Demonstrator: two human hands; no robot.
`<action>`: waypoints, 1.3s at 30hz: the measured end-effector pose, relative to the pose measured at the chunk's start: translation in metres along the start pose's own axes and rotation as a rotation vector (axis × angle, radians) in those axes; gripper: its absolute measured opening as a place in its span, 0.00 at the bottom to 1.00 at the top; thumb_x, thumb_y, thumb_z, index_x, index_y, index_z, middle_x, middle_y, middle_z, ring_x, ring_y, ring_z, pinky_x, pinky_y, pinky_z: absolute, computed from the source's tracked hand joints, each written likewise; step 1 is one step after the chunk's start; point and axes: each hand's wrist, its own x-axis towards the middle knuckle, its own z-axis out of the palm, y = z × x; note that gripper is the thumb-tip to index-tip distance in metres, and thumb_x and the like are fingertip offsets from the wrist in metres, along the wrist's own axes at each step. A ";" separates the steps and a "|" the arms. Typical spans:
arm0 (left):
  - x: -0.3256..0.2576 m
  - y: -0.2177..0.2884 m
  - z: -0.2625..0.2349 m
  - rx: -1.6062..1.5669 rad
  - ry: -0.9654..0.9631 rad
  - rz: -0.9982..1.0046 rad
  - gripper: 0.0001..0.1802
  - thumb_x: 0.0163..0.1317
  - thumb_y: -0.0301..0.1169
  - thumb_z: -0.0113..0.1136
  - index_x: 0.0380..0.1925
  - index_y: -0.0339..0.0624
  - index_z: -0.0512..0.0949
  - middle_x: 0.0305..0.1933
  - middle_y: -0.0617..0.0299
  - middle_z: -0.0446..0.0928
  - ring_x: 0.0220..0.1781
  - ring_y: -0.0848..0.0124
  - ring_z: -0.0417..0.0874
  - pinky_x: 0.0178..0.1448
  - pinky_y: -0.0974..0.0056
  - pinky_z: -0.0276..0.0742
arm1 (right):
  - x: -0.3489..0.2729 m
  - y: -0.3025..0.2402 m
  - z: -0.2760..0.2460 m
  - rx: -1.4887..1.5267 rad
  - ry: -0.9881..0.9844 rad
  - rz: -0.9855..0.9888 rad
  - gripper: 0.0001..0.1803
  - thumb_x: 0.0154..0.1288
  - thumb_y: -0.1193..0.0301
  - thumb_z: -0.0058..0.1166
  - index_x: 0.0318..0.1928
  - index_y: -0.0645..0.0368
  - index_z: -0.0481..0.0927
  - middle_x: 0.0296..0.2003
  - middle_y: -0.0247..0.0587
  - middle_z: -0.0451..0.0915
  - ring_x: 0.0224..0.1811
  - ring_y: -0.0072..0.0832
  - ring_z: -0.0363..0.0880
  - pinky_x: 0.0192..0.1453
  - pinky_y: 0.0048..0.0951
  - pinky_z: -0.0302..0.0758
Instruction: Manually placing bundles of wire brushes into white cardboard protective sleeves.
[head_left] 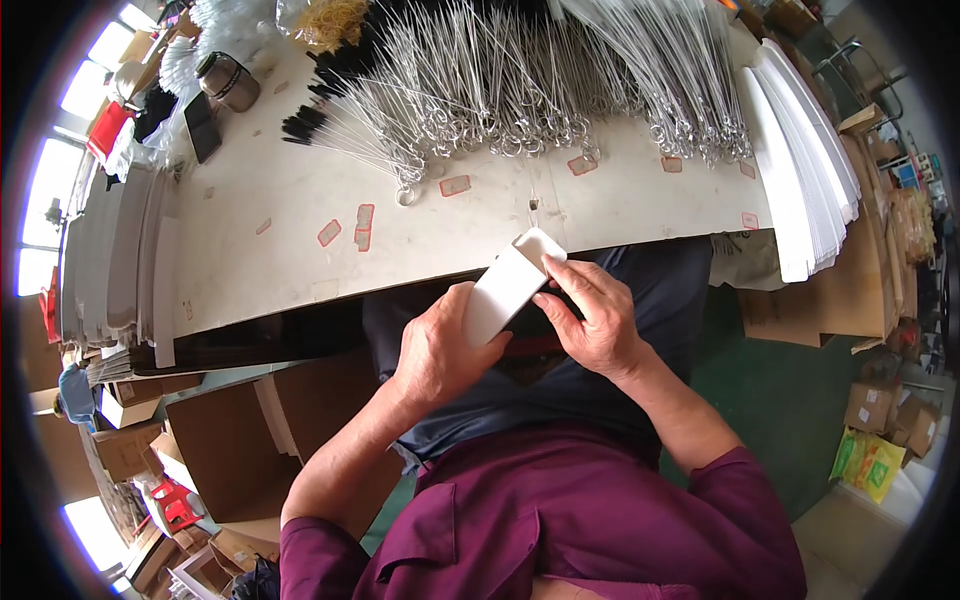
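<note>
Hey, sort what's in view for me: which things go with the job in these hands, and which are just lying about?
Likely part of the job:
- white box, gripped by the left hand, with the right hand at its open end
- flat white cartons stacked at right
- looped wires, perhaps

Probably just lying about:
- metal flask
- red stool
- yellow-and-green bag

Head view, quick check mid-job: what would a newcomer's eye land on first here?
Probably the big heap of thin metal rods with looped ends, spread along the far side of the pale table. Next, the narrow white box near the middle, gripped by the left hand, with the right hand at its open end. The fanned stack of long white pieces at the table's right end also stands out.
</note>
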 end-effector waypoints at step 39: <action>-0.018 -0.011 0.050 -0.211 0.122 -0.055 0.31 0.54 0.35 0.76 0.54 0.42 0.69 0.44 0.42 0.85 0.43 0.43 0.90 0.43 0.47 0.88 | -0.029 -0.028 0.028 0.214 -0.227 0.273 0.20 0.69 0.74 0.63 0.59 0.67 0.81 0.37 0.52 0.88 0.33 0.43 0.87 0.40 0.36 0.84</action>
